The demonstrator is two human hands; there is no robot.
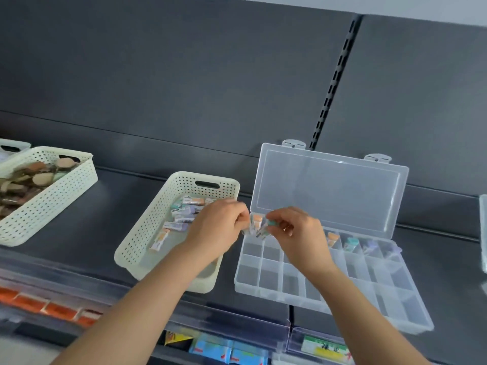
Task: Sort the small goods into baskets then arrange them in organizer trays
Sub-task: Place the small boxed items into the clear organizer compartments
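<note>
A cream perforated basket (147, 238) on the dark shelf holds several small packets (184, 212) with orange, purple and teal ends. To its right lies a clear organizer tray (263, 288) with its lid (329, 191) standing open. Some back-row compartments hold an orange packet (332, 238), a teal one (351, 243) and purple ones (369, 247). My left hand (216, 227) grips an orange-ended packet (255, 222) above the tray's back left corner. My right hand (297, 233) pinches a teal-ended packet (267, 225) right beside it. The two hands almost touch.
A second cream basket (52, 204) full of brown and tan round items sits at the far left, with another basket's rim (13, 147) behind it. A clear container's edge (483, 233) shows at the far right. Lower shelves hold packaged goods (224, 351) behind clear rails.
</note>
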